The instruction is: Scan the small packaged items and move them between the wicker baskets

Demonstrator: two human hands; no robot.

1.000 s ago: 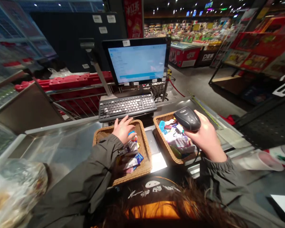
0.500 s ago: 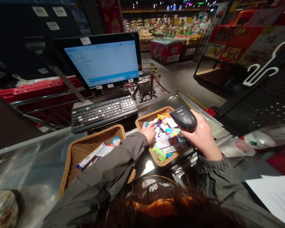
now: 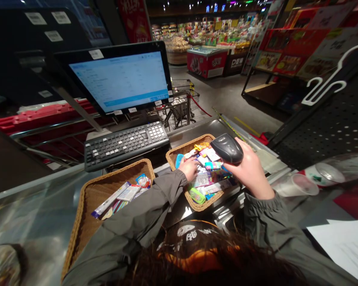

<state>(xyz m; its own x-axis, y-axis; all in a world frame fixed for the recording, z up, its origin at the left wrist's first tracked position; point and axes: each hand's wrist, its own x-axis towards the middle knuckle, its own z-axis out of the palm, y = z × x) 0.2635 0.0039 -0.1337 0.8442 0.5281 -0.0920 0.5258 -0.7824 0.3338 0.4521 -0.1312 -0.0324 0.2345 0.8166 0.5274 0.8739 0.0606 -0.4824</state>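
My right hand [image 3: 247, 170] is wrapped round a black barcode scanner [image 3: 227, 147], held above the right wicker basket [image 3: 179, 145]. That basket is full of several small coloured packets [image 3: 207, 178]. My left hand [image 3: 188, 168] reaches into this basket, fingers curled among the packets; what it grips is hidden. The left wicker basket [image 3: 89, 198] holds a few flat packets [image 3: 122, 194] near its far corner.
A keyboard [image 3: 125, 143] and a lit monitor [image 3: 119, 81] stand behind the baskets on a steel checkout counter [image 3: 32, 210]. White paper [image 3: 343, 246] lies at the right, cups [image 3: 301, 184] beside it. Shopping carts [image 3: 181, 103] and store shelves [image 3: 292, 51] lie beyond.
My left hand left the left basket and moved across into the right basket. The scanner stayed in my right hand. My view swung to the right.
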